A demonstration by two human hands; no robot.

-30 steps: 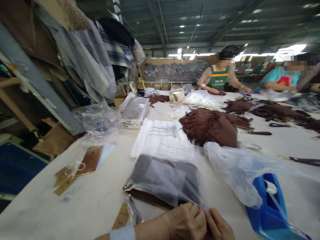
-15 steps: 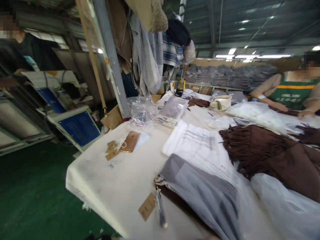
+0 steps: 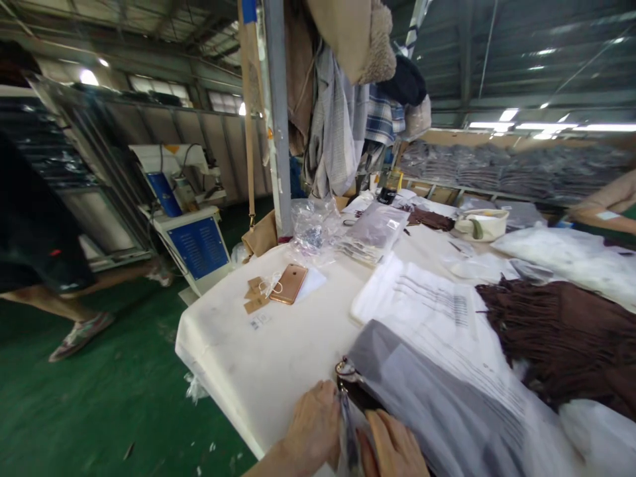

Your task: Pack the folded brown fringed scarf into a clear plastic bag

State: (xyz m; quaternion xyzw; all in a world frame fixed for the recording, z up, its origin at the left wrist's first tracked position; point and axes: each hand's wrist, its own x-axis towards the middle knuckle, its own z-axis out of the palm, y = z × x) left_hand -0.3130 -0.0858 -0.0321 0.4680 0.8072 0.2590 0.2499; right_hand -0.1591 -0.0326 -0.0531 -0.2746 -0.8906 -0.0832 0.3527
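A phone (image 3: pixel 289 283) is lying far left; my left hand (image 3: pixel 314 427) and right hand (image 3: pixel 392 447) are pinching the bag (image 3: pixel 447 397), running near-left to far-right.

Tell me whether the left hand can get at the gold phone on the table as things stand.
Probably yes. The left hand sits at the bagged garment, and only bare table lies between it and the phone; the reach looks long, though.

Clear polybag (image 3: pixel 447 404) w/ grey garment; flat, table's near edge.

Right hand (image 3: pixel 392 450) cut off at bottom edge, passer-by (image 3: pixel 44 218) blurred
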